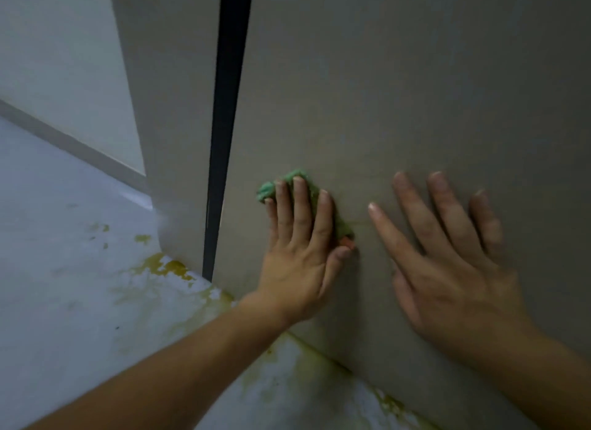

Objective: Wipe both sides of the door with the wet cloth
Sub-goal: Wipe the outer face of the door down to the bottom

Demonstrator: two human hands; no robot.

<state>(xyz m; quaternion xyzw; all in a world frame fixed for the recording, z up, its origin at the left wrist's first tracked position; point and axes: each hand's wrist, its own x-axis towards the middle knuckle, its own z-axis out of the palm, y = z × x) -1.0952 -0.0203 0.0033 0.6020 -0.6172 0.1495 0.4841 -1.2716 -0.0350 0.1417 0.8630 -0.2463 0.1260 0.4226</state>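
A grey-brown door [399, 87] fills the right and centre of the head view, seen from close up near its bottom edge. My left hand [300, 237] presses a crumpled green cloth [271, 186] flat against the lower part of the door, close to its left edge. The cloth sticks out above and beside my fingers, with an orange bit at my thumb. My right hand [447, 253] lies flat on the door to the right of the cloth, fingers spread, holding nothing.
A dark vertical gap [224, 125] runs along the door's left edge, with a grey frame panel [172, 109] beyond it. A pale wall with a skirting strip [73, 144] stands at left. The light floor [80, 301] shows yellow-brown stains along the door's base.
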